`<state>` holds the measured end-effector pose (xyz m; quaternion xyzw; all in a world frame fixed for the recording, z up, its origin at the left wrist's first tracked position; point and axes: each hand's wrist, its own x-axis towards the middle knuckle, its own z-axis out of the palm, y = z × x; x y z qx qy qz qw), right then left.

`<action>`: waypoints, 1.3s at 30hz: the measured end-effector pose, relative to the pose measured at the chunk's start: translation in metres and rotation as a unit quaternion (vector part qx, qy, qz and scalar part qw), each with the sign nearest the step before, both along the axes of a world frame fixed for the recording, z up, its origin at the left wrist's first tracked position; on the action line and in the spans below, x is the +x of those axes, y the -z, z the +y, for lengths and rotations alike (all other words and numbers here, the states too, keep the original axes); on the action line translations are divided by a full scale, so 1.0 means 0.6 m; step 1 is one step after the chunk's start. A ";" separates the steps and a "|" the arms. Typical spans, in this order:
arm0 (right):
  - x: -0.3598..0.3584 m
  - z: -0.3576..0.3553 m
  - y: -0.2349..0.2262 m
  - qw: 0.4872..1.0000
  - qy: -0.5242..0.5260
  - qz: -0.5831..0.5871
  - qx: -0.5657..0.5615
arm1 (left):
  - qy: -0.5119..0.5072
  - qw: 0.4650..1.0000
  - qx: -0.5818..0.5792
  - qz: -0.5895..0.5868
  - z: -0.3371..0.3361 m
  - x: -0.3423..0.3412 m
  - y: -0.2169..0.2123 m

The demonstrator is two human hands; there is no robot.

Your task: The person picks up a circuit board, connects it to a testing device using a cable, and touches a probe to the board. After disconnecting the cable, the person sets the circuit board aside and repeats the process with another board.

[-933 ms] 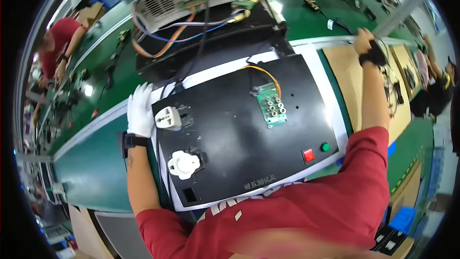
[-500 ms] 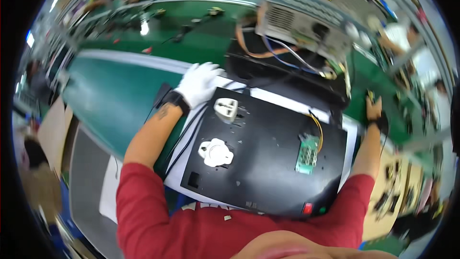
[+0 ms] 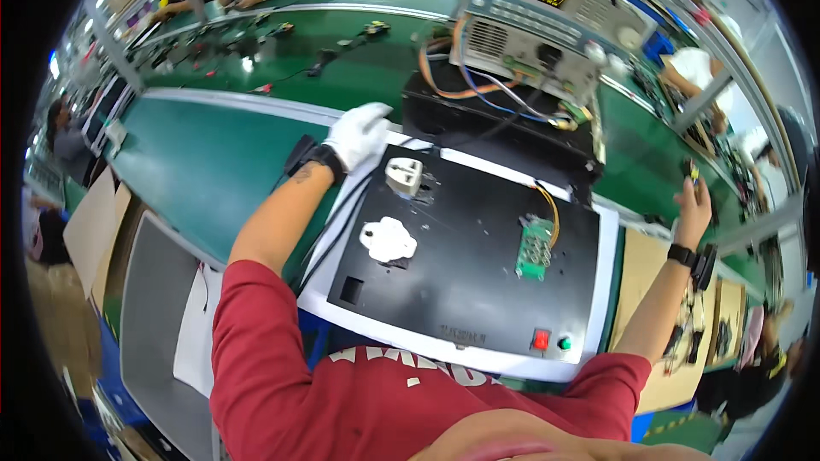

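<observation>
The left hand (image 3: 359,132), in a white glove, lies flat with fingers together on the upper left corner of the black test panel (image 3: 461,282), just beside a white socket adapter (image 3: 404,176) and holding nothing. Lower on the panel sits a second white plug piece (image 3: 387,239), and a green circuit board (image 3: 535,248) stands right of centre. The bare right hand (image 3: 694,205) is raised at the right of the frame, fingers pinched on a small dark part (image 3: 690,172). The green surface (image 3: 213,171) stretches to the left.
</observation>
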<state>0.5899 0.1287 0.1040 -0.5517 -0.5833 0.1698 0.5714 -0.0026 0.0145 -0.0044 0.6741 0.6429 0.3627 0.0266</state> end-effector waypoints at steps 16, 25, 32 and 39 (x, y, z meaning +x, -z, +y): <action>-0.292 -0.360 -0.074 0.850 -0.392 -0.339 0.096 | 0.368 0.923 -0.031 0.105 -0.225 0.336 -0.275; -0.264 -0.336 -0.064 0.827 -0.449 -0.264 0.213 | 0.300 0.954 -0.001 0.020 -0.267 0.338 -0.271; -0.037 -0.146 -0.043 0.951 -0.148 -0.270 -0.023 | 0.189 0.959 -0.139 -0.159 -0.281 0.303 -0.259; -0.016 -0.075 0.096 0.849 -0.118 -0.371 -0.358 | 0.166 0.921 -0.169 -0.311 -0.295 0.303 -0.244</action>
